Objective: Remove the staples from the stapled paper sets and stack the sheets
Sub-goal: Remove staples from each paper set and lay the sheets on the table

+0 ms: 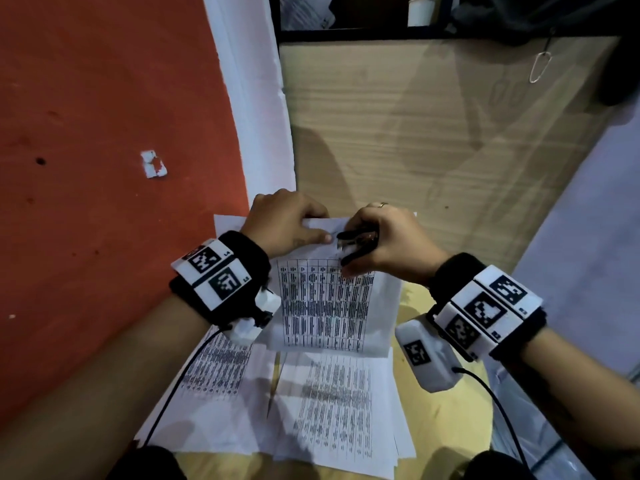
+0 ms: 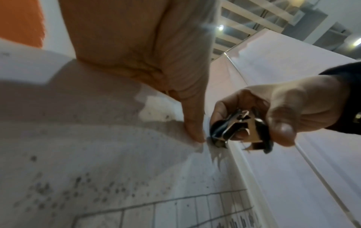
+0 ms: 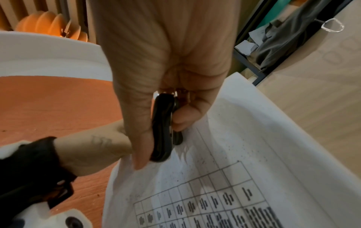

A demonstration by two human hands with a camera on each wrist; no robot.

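Note:
A stapled paper set printed with a table is held up off the table, its top edge between both hands. My left hand pinches the top left corner, thumb on the front of the sheet. My right hand grips a black staple remover with metal claws, its jaws set against the paper right beside the left thumb. In the right wrist view the remover lies between thumb and fingers over the sheet. The staple itself is hidden.
More printed sheets lie spread on the yellow table below the held set. A wooden board stands behind, a red wall to the left. A metal clip hangs at the upper right.

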